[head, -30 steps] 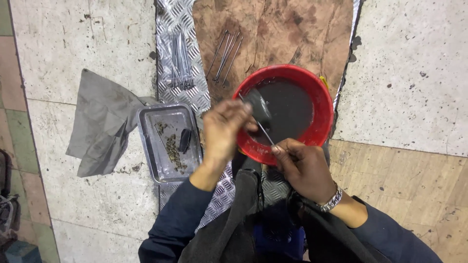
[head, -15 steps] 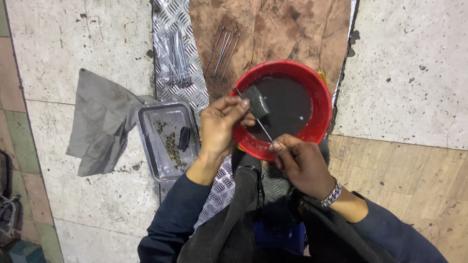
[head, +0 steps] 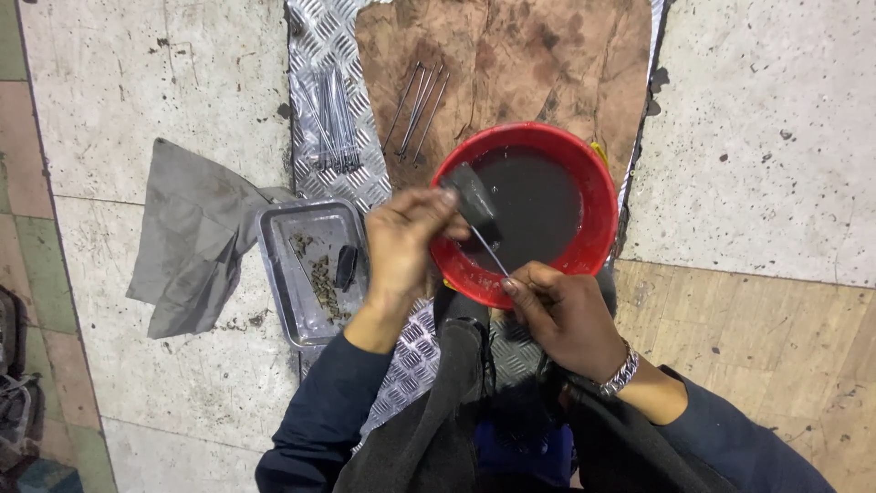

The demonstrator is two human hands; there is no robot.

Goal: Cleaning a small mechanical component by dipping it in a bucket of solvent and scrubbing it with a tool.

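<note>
Two hands work over a red basin (head: 598, 183) of dark liquid that sits on the floor, partly on a brown stained sheet (head: 511, 55) and partly on a strip of ridged metal plate (head: 319, 36). The left hand (head: 401, 251) is closed on a small dark pad (head: 474, 203), pinched between thumb and fingers above the basin's near left rim. The right hand (head: 561, 315) is closed on the near end of a thin metal rod (head: 488, 248), gripped between thumb and forefinger just at the basin's near edge; the rod slants up and away into the pad, so the pad wraps or presses on its far end (which of the two I cannot tell). A metal watch (head: 620, 372) sits on the right wrist.

Just left of the left hand lies a shallow metal tray (head: 278, 265) holding dark crumbs and a small black piece. Beside it is a crumpled grey cloth (head: 196, 237). Beyond the tray, a bundle of thin rods (head: 333, 119) lies on the ridged plate, and a few more rods (head: 418, 108) lie on the brown sheet, near the basin's far rim.
</note>
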